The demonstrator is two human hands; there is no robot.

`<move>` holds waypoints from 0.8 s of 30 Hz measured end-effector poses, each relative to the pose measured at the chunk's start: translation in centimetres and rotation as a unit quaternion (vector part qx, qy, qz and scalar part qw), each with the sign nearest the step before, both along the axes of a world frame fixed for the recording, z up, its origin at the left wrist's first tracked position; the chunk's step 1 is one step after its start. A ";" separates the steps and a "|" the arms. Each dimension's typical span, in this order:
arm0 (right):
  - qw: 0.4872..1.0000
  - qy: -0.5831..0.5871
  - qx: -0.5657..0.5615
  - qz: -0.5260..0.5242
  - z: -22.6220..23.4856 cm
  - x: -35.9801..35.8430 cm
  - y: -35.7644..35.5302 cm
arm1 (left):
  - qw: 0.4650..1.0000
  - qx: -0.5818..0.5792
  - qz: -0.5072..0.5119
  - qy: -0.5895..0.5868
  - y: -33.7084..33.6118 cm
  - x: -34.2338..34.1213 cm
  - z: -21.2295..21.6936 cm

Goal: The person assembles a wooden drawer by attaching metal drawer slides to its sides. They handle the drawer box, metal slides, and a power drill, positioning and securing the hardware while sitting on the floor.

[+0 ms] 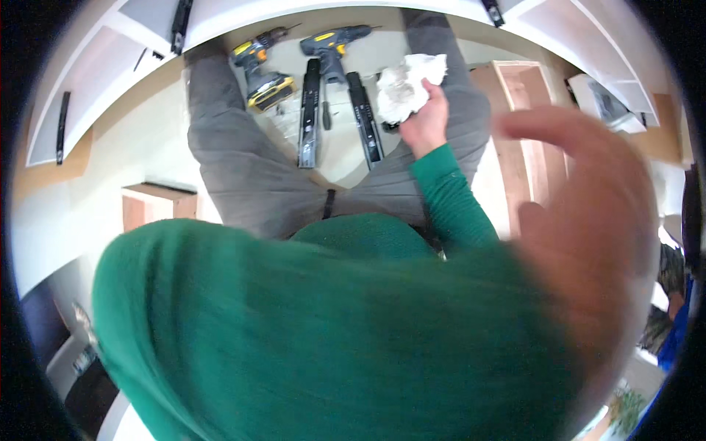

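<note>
Right fingers (434,91) grip a crumpled white wad (401,92), a black rail (365,117) to their left; left fingers (548,123) curl half-parted, empty.

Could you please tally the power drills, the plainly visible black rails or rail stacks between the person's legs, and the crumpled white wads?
Power drills: 2 (left drill, right drill)
Black rails or rail stacks: 2 (left rail, right rail)
Crumpled white wad, in the right hand: 1
Total: 5
</note>
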State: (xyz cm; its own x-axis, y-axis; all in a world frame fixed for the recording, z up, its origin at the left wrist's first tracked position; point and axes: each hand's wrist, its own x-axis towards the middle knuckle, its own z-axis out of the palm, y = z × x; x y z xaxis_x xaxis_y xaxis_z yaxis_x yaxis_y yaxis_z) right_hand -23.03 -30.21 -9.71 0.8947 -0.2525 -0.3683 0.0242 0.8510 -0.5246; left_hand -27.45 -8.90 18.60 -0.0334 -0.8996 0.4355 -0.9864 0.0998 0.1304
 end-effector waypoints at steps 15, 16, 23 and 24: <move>0.996 -0.038 0.080 0.026 -0.6 1.5 1.1 | 0.659 0.255 0.621 0.339 2.1 11.3 -36.3; 0.997 -0.006 0.075 0.020 -0.8 1.6 1.6 | 0.661 0.252 0.624 0.332 2.0 11.2 -36.2; 0.995 -0.008 0.089 0.051 -1.3 1.8 3.3 | 0.640 0.262 0.662 0.290 1.9 9.8 -36.6; 0.993 -0.016 0.101 0.065 -1.3 1.9 3.5 | 0.643 0.278 0.651 0.293 1.9 9.8 -36.6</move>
